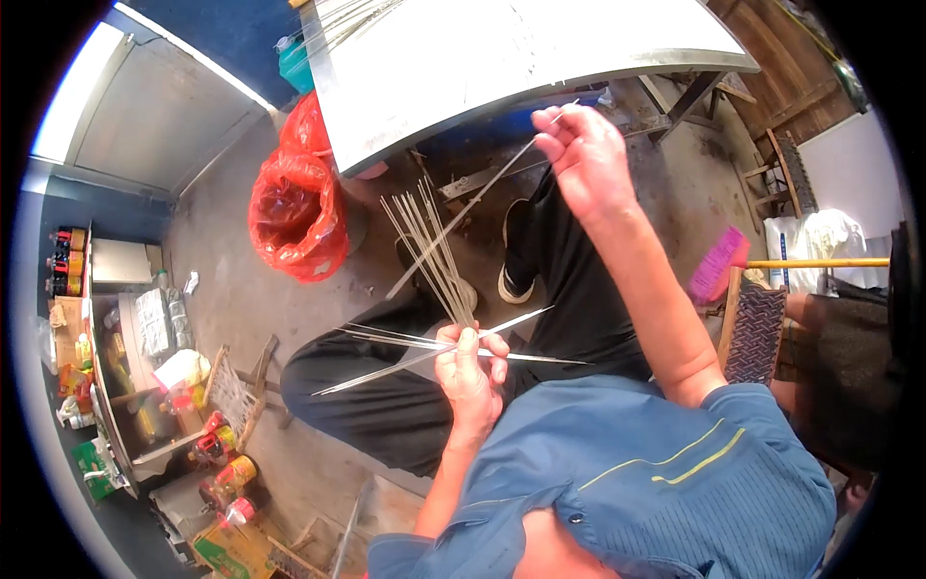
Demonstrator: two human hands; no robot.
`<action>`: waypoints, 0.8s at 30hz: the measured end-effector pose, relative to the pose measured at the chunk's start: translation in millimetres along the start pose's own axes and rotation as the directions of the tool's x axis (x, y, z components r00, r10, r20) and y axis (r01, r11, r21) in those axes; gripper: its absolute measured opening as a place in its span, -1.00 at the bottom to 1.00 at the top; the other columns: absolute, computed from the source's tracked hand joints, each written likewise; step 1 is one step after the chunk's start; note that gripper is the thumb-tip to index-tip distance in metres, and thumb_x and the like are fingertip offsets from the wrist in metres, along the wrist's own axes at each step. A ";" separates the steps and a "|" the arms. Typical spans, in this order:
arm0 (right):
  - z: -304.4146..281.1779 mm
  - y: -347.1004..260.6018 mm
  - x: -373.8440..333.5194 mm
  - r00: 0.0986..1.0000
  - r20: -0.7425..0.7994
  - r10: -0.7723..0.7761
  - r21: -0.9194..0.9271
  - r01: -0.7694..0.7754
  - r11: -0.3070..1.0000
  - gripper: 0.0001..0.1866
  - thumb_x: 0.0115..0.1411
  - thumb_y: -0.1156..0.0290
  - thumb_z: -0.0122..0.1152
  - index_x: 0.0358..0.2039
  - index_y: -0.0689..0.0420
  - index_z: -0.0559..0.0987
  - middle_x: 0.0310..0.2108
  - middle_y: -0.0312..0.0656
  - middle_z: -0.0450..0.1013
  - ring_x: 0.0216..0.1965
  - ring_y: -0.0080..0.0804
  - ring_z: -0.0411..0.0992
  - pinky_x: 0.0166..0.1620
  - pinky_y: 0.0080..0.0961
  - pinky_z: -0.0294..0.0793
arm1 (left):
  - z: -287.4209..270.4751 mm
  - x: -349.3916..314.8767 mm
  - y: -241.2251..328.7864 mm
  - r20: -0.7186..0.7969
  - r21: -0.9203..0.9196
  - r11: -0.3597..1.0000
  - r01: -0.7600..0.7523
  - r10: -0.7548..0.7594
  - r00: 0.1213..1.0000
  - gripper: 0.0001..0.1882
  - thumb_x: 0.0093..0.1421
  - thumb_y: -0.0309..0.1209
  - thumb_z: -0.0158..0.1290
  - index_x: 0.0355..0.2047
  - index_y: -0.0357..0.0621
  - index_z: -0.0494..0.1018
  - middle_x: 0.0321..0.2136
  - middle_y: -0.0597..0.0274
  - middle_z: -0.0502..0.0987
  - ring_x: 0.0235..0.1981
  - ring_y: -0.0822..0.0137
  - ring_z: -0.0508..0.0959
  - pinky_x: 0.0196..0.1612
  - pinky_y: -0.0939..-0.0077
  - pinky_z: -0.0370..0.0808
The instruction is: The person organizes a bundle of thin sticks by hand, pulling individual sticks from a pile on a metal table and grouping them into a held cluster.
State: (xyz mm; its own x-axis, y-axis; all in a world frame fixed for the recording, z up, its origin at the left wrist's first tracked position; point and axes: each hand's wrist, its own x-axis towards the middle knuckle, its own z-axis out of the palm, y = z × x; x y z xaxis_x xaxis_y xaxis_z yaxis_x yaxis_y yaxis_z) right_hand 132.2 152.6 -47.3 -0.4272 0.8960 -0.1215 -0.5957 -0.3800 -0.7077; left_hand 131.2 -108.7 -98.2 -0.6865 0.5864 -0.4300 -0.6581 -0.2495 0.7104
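Observation:
My left hand (470,381) is closed above my lap around the crossing point of several thin pale strips (422,227). Some of these fan up and away, while others cross sideways over my thighs. Higher and to the right, my right hand (585,159) pinches one long thin strip (492,181) between thumb and fingers. That strip slants down to the left, passing in front of the fanned bundle. Whether the strips are wire, cane or bamboo I cannot tell.
A white-topped table (502,48) stands ahead, with more thin strips (357,21) at its far left. Beside it is a bin lined with a red plastic bag (299,212). Shelves with bottles (217,444) line the left. A woven stool (752,333) and pink item (719,262) are right.

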 end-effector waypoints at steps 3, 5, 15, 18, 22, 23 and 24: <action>2.9 25.5 -30.2 0.977 0.141 0.159 0.019 -0.163 0.986 -0.92 0.19 0.54 0.01 -0.38 0.26 0.47 -0.36 -0.09 0.49 -0.21 -0.23 0.52 -0.22 -0.43 0.59 | 1.7 0.2 1.9 -0.009 0.003 1.000 -0.017 0.017 1.000 -0.92 0.30 -0.37 -0.09 -0.29 -0.09 0.30 -0.60 0.12 0.45 -0.77 0.45 0.27 -0.73 0.71 0.19; -1.4 41.0 -48.9 0.937 0.188 0.294 -0.099 -0.279 0.955 -0.93 0.18 0.55 0.03 -0.39 0.26 0.47 -0.36 -0.08 0.49 -0.22 -0.22 0.53 -0.21 -0.40 0.59 | 5.1 1.6 3.5 -0.007 -0.006 1.000 -0.019 0.019 1.000 -0.92 0.30 -0.37 -0.10 -0.29 -0.09 0.30 -0.60 0.12 0.45 -0.77 0.45 0.27 -0.73 0.71 0.19; -49.0 27.6 -75.2 0.507 0.435 0.744 -0.710 -0.315 0.629 -0.92 0.06 0.51 0.24 -0.47 0.25 0.55 -0.52 -0.26 0.50 -0.43 -0.59 0.47 -0.29 -0.64 0.46 | 4.2 -1.2 4.1 0.034 0.071 0.996 -0.056 0.054 0.998 -0.87 0.31 -0.34 -0.09 -0.28 -0.11 0.29 -0.59 0.09 0.47 -0.78 0.45 0.29 -0.73 0.70 0.23; -46.2 20.4 -74.1 0.396 0.535 0.746 -0.824 0.050 0.564 -0.90 0.07 0.47 0.24 -0.49 0.24 0.56 -0.59 -0.38 0.44 -0.53 -0.72 0.31 -0.44 -0.67 0.31 | 4.5 -0.1 1.7 0.046 0.058 0.997 -0.055 0.053 0.998 -0.86 0.31 -0.33 -0.09 -0.26 -0.12 0.27 -0.60 0.10 0.47 -0.79 0.46 0.28 -0.74 0.70 0.23; -36.9 6.6 -73.9 0.323 0.504 0.801 -0.862 0.243 0.445 -0.87 0.07 0.43 0.22 -0.44 0.24 0.57 -0.61 -0.31 0.44 -0.54 -0.69 0.34 -0.46 -0.64 0.34 | 3.4 -0.7 0.7 0.059 0.116 0.992 -0.039 0.032 0.998 -0.87 0.32 -0.34 -0.10 -0.25 -0.12 0.26 -0.61 0.11 0.46 -0.80 0.46 0.28 -0.75 0.69 0.22; -35.2 4.0 -73.6 0.327 0.505 0.799 -0.861 0.247 0.444 -0.87 0.07 0.43 0.22 -0.44 0.24 0.57 -0.61 -0.31 0.44 -0.54 -0.69 0.34 -0.46 -0.64 0.34 | 3.4 -0.9 0.5 0.068 0.137 0.990 -0.040 0.031 0.997 -0.88 0.32 -0.35 -0.12 -0.25 -0.11 0.24 -0.61 0.11 0.46 -0.80 0.47 0.28 -0.75 0.70 0.22; -32.0 0.5 -73.9 0.378 0.519 0.767 -0.854 0.275 0.442 -0.86 0.07 0.42 0.22 -0.42 0.25 0.58 -0.60 -0.29 0.45 -0.53 -0.67 0.36 -0.44 -0.63 0.36 | 3.5 -1.5 0.4 0.075 0.158 0.987 -0.041 0.030 0.997 -0.89 0.32 -0.36 -0.13 -0.25 -0.11 0.23 -0.61 0.11 0.47 -0.80 0.47 0.28 -0.75 0.70 0.22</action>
State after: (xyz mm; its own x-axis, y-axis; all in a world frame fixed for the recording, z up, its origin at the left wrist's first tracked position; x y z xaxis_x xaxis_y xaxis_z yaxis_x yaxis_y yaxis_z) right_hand 185.3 93.6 -61.0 -0.9711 -0.0715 -0.2276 0.2001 0.2752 -0.9403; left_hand 133.1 -107.0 -95.3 -0.6807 0.6348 -0.3655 -0.5720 -0.1489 0.8066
